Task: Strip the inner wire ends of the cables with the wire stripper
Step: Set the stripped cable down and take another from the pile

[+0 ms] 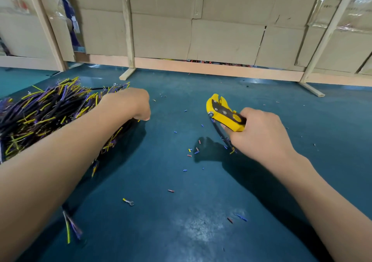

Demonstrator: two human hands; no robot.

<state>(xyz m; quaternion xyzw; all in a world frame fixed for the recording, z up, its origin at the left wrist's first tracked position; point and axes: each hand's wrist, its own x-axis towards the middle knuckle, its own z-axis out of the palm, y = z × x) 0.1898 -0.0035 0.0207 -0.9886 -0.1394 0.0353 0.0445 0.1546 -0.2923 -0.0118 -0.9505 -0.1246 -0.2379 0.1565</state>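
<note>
While the right hand (pixel 261 132) keeps its grip clamped round the yellow wire stripper (pixel 223 113), a black cable (pixel 220 135) curves down from under the tool toward the tabletop (pixel 201 231), its yellow and blue inner ends at the hand's seven o'clock. At nine o'clock from the stripper, the left hand (pixel 131 103) curls down at the edge of the cable pile (pixel 46 112); whether its grip holds anything I cannot tell. Bits of stripped insulation (pixel 193 151) lie scattered between the hands, and a spade terminal (pixel 128 202) sits at six o'clock.
</note>
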